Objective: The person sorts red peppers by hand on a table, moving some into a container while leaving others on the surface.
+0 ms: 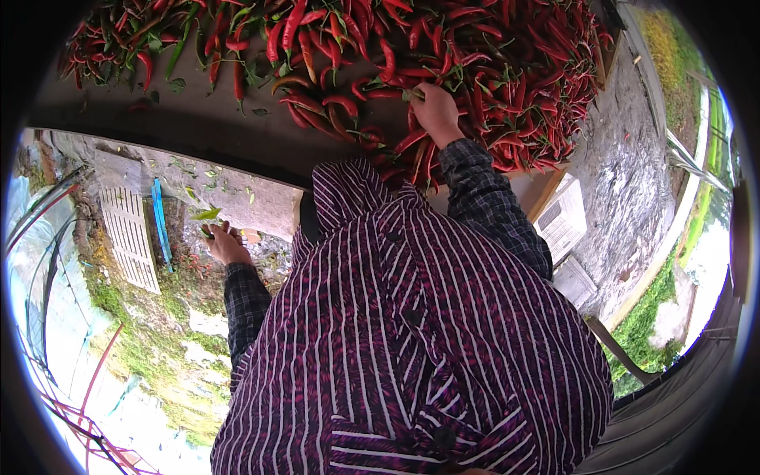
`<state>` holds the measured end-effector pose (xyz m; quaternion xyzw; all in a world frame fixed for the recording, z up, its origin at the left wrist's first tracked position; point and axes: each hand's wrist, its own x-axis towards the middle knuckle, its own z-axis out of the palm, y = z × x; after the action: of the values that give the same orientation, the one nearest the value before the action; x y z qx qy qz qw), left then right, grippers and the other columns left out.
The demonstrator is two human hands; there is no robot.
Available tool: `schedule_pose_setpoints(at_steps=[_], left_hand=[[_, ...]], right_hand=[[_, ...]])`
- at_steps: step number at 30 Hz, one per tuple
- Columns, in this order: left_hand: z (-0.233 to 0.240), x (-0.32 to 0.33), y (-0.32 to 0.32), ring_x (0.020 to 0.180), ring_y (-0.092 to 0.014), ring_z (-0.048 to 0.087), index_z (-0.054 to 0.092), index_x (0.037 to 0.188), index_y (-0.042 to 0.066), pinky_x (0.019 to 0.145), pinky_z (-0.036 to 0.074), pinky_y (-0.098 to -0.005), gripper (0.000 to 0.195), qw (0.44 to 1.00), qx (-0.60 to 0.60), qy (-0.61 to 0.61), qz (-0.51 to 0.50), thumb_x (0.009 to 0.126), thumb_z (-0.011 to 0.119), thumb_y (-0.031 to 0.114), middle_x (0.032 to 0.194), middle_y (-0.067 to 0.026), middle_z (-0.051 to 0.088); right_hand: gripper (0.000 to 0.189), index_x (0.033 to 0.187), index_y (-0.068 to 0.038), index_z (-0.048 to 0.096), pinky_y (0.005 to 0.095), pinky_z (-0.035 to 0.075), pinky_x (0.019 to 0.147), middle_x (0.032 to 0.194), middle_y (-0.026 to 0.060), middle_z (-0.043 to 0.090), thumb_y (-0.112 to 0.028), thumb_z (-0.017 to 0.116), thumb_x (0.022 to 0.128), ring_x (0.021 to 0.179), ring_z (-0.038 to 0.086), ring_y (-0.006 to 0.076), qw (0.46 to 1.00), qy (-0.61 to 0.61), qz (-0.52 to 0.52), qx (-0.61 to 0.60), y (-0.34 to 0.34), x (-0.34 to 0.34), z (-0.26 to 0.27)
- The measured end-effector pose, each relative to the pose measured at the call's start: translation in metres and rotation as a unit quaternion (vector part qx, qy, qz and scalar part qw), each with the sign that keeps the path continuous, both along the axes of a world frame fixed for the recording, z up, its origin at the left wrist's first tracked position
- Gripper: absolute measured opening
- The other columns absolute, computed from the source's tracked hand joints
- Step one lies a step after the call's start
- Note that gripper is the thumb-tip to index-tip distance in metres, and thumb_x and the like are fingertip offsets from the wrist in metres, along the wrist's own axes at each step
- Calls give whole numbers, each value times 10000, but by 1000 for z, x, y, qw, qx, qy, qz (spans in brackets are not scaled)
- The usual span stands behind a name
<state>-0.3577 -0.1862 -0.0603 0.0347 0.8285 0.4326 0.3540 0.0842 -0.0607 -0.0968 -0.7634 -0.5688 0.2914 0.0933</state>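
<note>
My left hand (227,244) is out past the near edge of the table, over the ground, with its fingers closed on a green plant piece (206,231). A yellow-green leaf (206,214) shows just above those fingers; whether they touch it I cannot tell. My right hand (436,113) is over a spread of red chilli peppers (522,89) on the dark tabletop (219,113). Between its thumb and fingers is a small brownish-green piece (414,94), too small to name. Curved red chillies (320,113) lie loose to the left of this hand.
More red and dark chillies (119,41) with a few green ones cover the table's far left. A slatted pale panel (127,231) and a blue strip (160,222) lie on the ground at left. At right, a white plastic crate (561,217) stands beside the table.
</note>
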Motion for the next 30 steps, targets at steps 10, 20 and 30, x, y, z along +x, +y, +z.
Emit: schedule_pose_setpoints(at_steps=[10, 20, 30], left_hand=[[-18, 114, 62, 819, -91, 572, 643, 1033, 22, 748, 469, -246, 187, 899, 120, 14, -421, 895, 646, 148, 888, -41, 653], [27, 171, 79, 800, -65, 536, 616, 1137, -17, 716, 455, -223, 272, 832, 116, -276, -467, 923, 608, 151, 906, -3, 626], [16, 64, 31, 520, -21, 376, 631, 941, 70, 416, 284, -193, 125, 986, 47, -147, -69, 927, 602, 191, 700, 44, 537]], right_hand=[[196, 1059, -3, 595, 239, 376, 540, 867, 61, 628, -137, 605, 916, 574, 419, 59, 843, 485, -216, -91, -4, -5, 48], [206, 1009, -30, 612, 257, 493, 720, 937, 22, 654, -119, 684, 838, 838, 603, 77, 919, 377, 31, -113, -21, -66, 76], [229, 1022, -83, 642, 355, 521, 715, 961, 117, 663, -170, 698, 818, 859, 653, 254, 989, 105, 104, 20, -22, -42, 31]])
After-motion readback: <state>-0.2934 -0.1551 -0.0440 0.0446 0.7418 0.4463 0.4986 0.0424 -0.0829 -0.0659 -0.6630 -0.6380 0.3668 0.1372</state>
